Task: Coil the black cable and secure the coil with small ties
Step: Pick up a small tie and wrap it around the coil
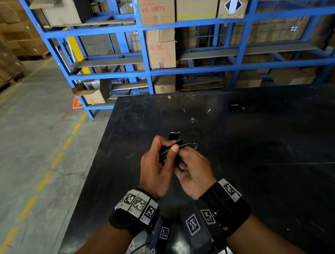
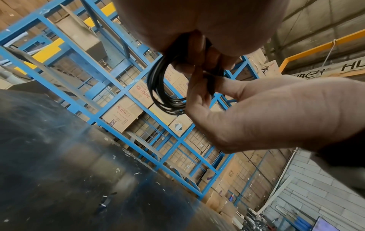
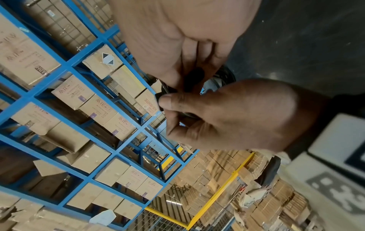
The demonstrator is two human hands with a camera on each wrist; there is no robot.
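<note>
Above the black table (image 1: 263,139), my two hands meet around the coiled black cable (image 1: 165,155). My left hand (image 1: 169,146) grips the coil, fingers curled over it and thumb pressed on its side. My right hand (image 1: 185,155) pinches a small black tie (image 3: 194,76) against the bundle. A flat black strip with a pale tip (image 1: 174,136) sticks up behind the left fingers, and a small plug (image 1: 194,145) pokes out to the right. In the left wrist view the cable's loops (image 2: 158,87) hang below my left hand (image 2: 197,62), with my right hand (image 2: 199,81) beside them.
A short black strip with pale ends (image 2: 105,201) lies on the table, among small white scraps (image 1: 192,120). Blue racking (image 1: 148,72) with cardboard boxes (image 1: 160,47) stands behind the table's far edge. A concrete floor with yellow dashes (image 1: 44,180) lies to the left.
</note>
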